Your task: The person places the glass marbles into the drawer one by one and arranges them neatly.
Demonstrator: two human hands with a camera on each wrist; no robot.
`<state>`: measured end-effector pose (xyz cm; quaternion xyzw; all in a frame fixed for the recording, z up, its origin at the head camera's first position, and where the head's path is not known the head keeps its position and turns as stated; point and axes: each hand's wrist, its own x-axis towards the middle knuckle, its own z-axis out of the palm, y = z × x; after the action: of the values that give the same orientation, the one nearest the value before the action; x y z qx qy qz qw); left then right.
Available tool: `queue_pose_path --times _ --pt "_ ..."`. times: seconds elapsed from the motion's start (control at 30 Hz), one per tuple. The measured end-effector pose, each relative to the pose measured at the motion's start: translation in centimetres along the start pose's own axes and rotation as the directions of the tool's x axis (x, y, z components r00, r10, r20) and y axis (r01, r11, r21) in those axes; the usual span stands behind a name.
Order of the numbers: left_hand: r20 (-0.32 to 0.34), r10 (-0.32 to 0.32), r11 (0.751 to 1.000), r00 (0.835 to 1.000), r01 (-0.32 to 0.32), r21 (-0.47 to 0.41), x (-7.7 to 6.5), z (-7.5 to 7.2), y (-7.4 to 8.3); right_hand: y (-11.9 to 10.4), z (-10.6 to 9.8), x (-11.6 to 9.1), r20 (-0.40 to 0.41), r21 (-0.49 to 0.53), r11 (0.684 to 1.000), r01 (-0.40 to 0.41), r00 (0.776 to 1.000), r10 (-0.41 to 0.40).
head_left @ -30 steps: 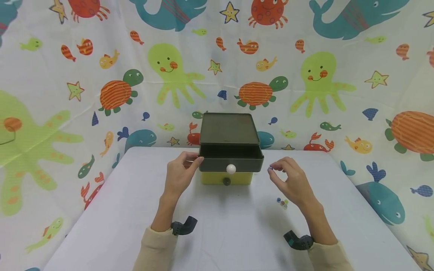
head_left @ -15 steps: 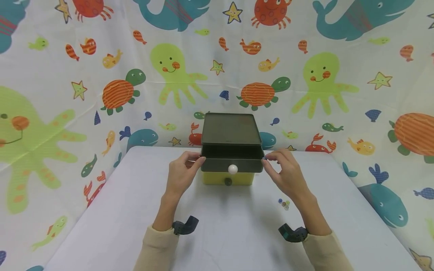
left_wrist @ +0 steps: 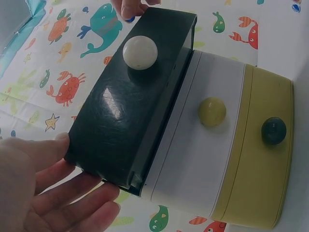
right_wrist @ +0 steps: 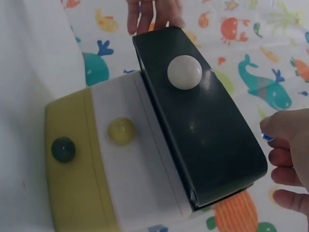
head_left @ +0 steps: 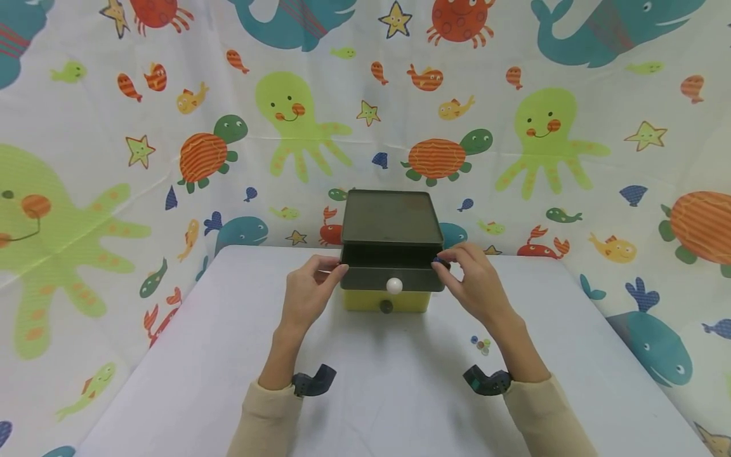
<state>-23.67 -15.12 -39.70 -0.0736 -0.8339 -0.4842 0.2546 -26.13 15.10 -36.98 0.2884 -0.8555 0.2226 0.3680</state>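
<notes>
A small chest [head_left: 393, 216] has its dark green top drawer [head_left: 365, 278] pulled out, with a white knob [left_wrist: 140, 52] on the front. My left hand [head_left: 308, 292] grips the left end of that drawer, thumb on the front corner and fingers round the side. Over the drawer's right end, my right hand [head_left: 476, 282] pinches a small, shiny blue piece [right_wrist: 267, 137] between thumb and fingertips; its exact kind is too small to tell. Several small round coloured pieces [head_left: 481, 345] lie on the white table, right of the chest.
Below the open drawer sit a white middle drawer [left_wrist: 193, 130] with a yellow knob and a yellow bottom drawer [left_wrist: 256, 154] with a dark green knob, both pushed in. A cloth [head_left: 365, 95] printed with sea animals hangs behind and beside the table [head_left: 365, 393].
My right hand has moved left with the blue piece, from beside the chest to over the open drawer's right end. My left hand has kept its hold on the drawer.
</notes>
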Motion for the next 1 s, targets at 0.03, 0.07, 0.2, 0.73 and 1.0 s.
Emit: queue_pose_path --times 0.03,0.07,0.2,0.73,1.0 --pt "0.0 -0.002 1.0 1.0 0.002 -0.002 0.0 -0.01 0.03 0.04 0.02 0.08 0.007 -0.001 1.0 -0.002 1.0 0.002" --pt "0.001 -0.004 1.0 1.0 0.004 -0.004 0.0 -0.03 0.04 0.09 0.03 0.15 0.013 -0.005 1.0 -0.004 1.0 0.004" --pt "0.003 -0.006 1.0 1.0 0.006 -0.01 -0.05 -0.07 0.17 0.15 -0.01 0.38 0.04 -0.015 1.0 -0.012 0.999 0.012" --pt "0.009 -0.004 1.0 1.0 0.004 -0.012 -0.02 -0.1 0.05 0.16 -0.37 0.28 0.056 -0.026 1.0 -0.012 0.998 0.013" --pt "0.005 -0.003 1.0 1.0 0.003 -0.005 -0.01 -0.17 0.14 0.23 -0.54 0.1 0.069 -0.031 0.999 -0.023 0.997 0.025"
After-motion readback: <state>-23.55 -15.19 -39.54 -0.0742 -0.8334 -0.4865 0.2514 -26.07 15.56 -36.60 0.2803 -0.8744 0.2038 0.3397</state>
